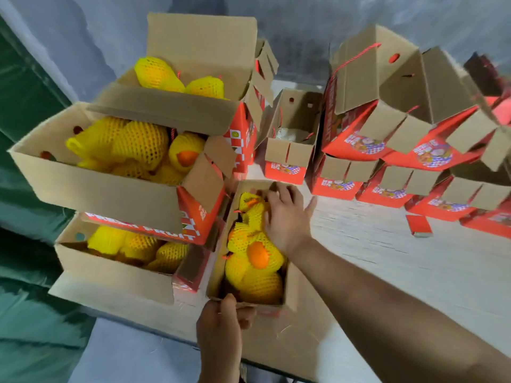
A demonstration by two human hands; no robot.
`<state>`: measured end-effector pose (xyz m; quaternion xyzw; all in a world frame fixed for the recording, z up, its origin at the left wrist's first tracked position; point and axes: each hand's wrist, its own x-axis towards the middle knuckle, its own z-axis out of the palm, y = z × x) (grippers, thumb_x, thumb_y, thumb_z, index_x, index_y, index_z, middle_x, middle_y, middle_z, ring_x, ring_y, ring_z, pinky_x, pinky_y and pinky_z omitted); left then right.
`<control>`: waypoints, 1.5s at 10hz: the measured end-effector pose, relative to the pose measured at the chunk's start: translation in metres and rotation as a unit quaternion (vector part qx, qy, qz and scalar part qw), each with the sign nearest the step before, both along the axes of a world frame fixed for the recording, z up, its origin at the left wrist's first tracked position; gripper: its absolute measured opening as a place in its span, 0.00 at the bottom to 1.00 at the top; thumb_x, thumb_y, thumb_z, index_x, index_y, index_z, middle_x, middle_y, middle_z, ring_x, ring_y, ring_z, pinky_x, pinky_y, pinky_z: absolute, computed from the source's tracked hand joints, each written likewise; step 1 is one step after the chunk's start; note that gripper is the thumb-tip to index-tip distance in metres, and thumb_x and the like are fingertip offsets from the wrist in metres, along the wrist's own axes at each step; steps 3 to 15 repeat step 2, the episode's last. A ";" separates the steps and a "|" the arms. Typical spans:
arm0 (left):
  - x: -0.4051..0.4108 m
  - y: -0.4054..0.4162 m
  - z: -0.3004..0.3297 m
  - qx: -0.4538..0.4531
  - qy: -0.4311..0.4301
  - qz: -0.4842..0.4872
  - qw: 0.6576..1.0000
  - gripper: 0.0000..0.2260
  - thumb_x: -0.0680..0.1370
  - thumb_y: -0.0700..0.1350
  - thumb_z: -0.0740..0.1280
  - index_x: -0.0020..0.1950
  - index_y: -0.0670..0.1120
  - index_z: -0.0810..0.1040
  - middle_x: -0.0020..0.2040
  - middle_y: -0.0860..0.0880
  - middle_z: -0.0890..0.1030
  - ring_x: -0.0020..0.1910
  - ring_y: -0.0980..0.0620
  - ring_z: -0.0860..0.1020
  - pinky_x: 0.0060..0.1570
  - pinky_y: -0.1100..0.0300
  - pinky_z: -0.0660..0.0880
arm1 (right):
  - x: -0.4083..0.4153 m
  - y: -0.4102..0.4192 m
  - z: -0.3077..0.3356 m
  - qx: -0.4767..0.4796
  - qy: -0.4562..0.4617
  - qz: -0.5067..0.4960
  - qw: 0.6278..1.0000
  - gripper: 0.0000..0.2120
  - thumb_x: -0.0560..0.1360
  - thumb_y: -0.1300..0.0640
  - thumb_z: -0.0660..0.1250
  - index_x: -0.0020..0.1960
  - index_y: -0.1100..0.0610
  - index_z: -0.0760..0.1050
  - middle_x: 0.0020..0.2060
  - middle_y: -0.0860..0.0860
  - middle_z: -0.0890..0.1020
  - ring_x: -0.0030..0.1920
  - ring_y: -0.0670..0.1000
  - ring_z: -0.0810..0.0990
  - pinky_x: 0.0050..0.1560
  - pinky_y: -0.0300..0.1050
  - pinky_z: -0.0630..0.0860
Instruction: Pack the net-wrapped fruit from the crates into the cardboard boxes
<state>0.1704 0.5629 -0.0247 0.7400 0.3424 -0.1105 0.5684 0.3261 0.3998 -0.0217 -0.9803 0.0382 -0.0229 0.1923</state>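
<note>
Head view: the box sits at the near edge of the table, just beside a stack of filled boxes on the left. The fruit lies heaped inside it in yellow nets. The right hand presses down on the far fruit with its fingers spread and fairly straight. The left hand pinches the box's near wall, thumb on the rim. The box's long axis runs away from the person, its open top facing up. I'd worry the heap is too high: hard pressing could bruise fruit or bulge the walls, and the box could slide off that edge.
</note>
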 end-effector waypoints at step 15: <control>0.004 0.019 -0.008 -0.021 -0.051 0.016 0.998 0.18 0.86 0.46 0.59 0.46 0.33 0.78 0.37 0.38 0.83 0.41 0.36 0.81 0.45 0.49 0.77 | -0.040 -0.014 -0.003 0.291 0.015 0.114 0.950 0.30 0.84 0.59 0.59 0.83 0.46 0.53 0.83 0.46 0.43 0.81 0.44 0.43 0.79 0.38 0.49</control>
